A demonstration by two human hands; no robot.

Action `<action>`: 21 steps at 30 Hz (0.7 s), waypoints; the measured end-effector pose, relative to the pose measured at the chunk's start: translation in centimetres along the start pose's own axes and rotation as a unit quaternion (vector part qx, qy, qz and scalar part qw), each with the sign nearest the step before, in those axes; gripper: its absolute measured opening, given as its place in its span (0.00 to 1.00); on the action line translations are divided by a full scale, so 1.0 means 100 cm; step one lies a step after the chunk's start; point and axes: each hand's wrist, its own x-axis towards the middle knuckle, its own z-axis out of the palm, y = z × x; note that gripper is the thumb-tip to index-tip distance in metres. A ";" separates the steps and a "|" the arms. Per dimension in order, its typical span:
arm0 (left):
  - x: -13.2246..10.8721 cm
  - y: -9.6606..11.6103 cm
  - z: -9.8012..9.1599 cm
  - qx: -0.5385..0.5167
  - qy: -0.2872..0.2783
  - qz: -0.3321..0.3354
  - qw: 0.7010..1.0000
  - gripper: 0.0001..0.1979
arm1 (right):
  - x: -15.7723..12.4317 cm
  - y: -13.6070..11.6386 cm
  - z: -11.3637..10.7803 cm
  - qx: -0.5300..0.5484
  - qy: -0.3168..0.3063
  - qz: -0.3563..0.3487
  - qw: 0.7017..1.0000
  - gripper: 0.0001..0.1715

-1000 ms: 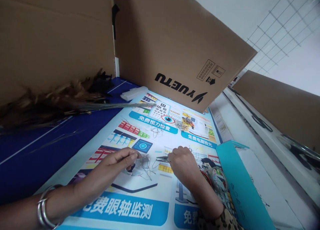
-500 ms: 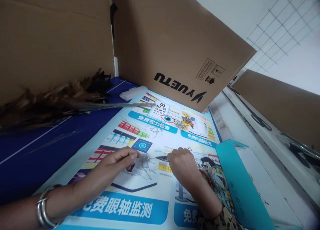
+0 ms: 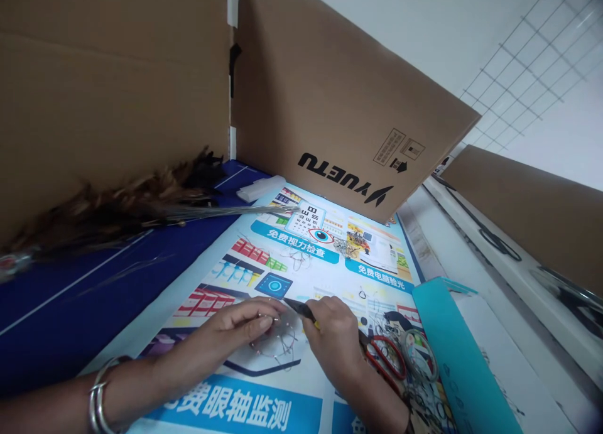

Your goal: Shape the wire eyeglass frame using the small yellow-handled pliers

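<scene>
My left hand (image 3: 245, 324), with silver bangles on its wrist, pinches a thin bent wire ring (image 3: 276, 346) between thumb and fingertips. Fine wire ends and small bead-like dots show along the ring. My right hand (image 3: 332, 340) is wrapped round a pair of dark needle-nose pliers (image 3: 301, 309). Their pointed jaws face left, close to the left fingertips and the upper side of the ring. I cannot tell whether the jaws grip the wire. Red-handled scissors (image 3: 387, 357) lie beside my right wrist, next to coils of wire (image 3: 418, 357).
A printed poster (image 3: 249, 399) covers the work surface. Brown feathers (image 3: 122, 198) and a bundle of thin wires (image 3: 235, 212) lie at left. A cardboard panel (image 3: 330, 95) stands behind. At right is a turquoise box (image 3: 464, 352); small wire pieces (image 3: 346, 248) lie further back.
My right hand has brought the pliers left and slightly down, from a gap away to right by the left fingertips. More of the red-handled scissors shows. The view has shifted a little.
</scene>
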 end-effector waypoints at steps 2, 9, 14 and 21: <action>0.000 -0.002 0.000 -0.020 -0.009 0.001 1.000 0.12 | -0.001 -0.001 0.002 0.009 0.009 -0.001 1.000 0.05; -0.002 -0.004 0.001 -0.068 -0.011 0.002 0.998 0.11 | -0.003 -0.003 0.003 0.006 0.004 0.008 1.000 0.06; -0.002 0.002 0.001 -0.106 -0.018 0.004 0.994 0.09 | -0.003 -0.003 0.006 0.043 -0.030 0.002 0.999 0.04; -0.003 0.007 -0.005 -0.191 -0.084 -0.031 0.978 0.09 | 0.003 0.001 -0.002 0.220 -0.093 0.031 0.971 0.08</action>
